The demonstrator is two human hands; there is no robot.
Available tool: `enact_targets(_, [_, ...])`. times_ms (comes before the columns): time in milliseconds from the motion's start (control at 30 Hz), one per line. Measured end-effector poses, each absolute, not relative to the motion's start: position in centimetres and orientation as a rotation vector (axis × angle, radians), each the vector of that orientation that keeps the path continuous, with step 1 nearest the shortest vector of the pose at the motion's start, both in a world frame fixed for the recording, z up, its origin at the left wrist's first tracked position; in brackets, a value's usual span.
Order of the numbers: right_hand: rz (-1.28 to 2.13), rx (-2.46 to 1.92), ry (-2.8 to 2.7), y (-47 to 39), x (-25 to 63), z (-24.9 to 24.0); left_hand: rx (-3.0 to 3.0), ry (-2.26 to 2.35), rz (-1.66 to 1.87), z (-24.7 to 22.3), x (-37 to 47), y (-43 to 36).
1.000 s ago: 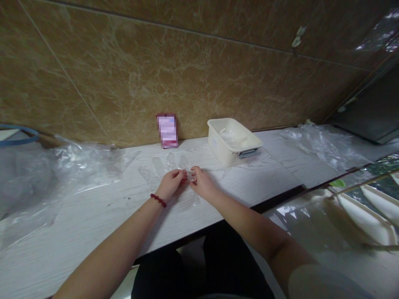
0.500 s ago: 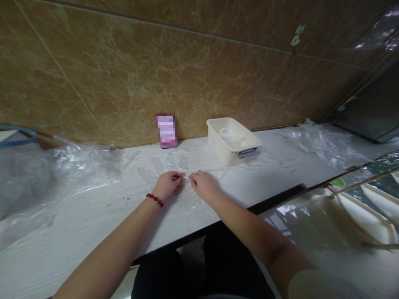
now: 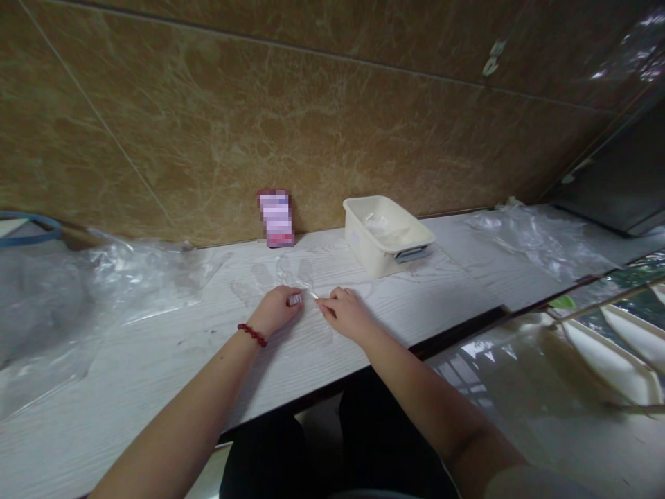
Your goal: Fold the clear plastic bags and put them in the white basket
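Note:
A clear, thin plastic sheet with several finger-like lobes (image 3: 285,269), looking like a disposable glove, lies flat on the white wood-grain table (image 3: 171,374). Over its middle, my left hand (image 3: 278,310) is closed on a small whitish, crinkled bit that I cannot make out well. To the right, my right hand (image 3: 346,315) pinches a shiny fold of the clear plastic between thumb and forefinger. The two hands are close together but apart. A red bead bracelet circles my left wrist.
A cream plastic box (image 3: 364,242) with a grey clasp stands against the wall, clear plastic inside. A blurred-out phone (image 3: 277,218) leans on the wall. Crumpled clear bags lie left (image 3: 145,274) and right (image 3: 535,235). White trays (image 3: 613,353) are at far right.
My fingertips have moved slightly apart. My right hand has shifted a little right, its fingers straighter. The whitish bit in my left hand now shows more.

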State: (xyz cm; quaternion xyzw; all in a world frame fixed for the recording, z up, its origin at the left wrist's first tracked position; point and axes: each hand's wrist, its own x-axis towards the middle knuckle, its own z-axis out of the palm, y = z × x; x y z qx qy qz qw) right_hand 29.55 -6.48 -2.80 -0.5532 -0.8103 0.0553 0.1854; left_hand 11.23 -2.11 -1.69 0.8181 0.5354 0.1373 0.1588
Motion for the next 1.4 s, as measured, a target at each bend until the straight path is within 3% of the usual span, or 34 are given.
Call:
enact_targets(300, [0.206,-1.604,-2.176,-5.6,29.3,-2.8,2.565,1.563,0.387,-2.0,9.0,-1.3])
enact_targets(667, [0.131,-1.763,-2.156,-5.6,28.8,-3.2,2.504,1.642,0.107,-2.3,9.1,-2.6])
enact_targets(800, [0.153,-1.751,-2.138,-5.6,28.9,-3.4,2.533,1.555,0.243,-1.5,5.8,-1.2])
enact_targets(900, [0.173,-1.724,-2.115,-5.3,29.0,-3.1,2.261,1.983,0.410,-1.0,2.1,-0.1])
enact_targets(1000, [0.165,-1.688,-2.101,-4.3,28.8,-1.8,1.911,2.305,0.314,-1.1,-0.7,0.7])
enact_targets(1200, [0.248,-1.461,-2.312,-0.8,24.7,1.6,1.820,2.262,0.216,-2.3,-0.9,1.5])
enact_targets(1400, [0.367,-1.200,-2.419,0.3,20.8,0.5,1.924,2.316,0.392,-3.2,1.2,1.7])
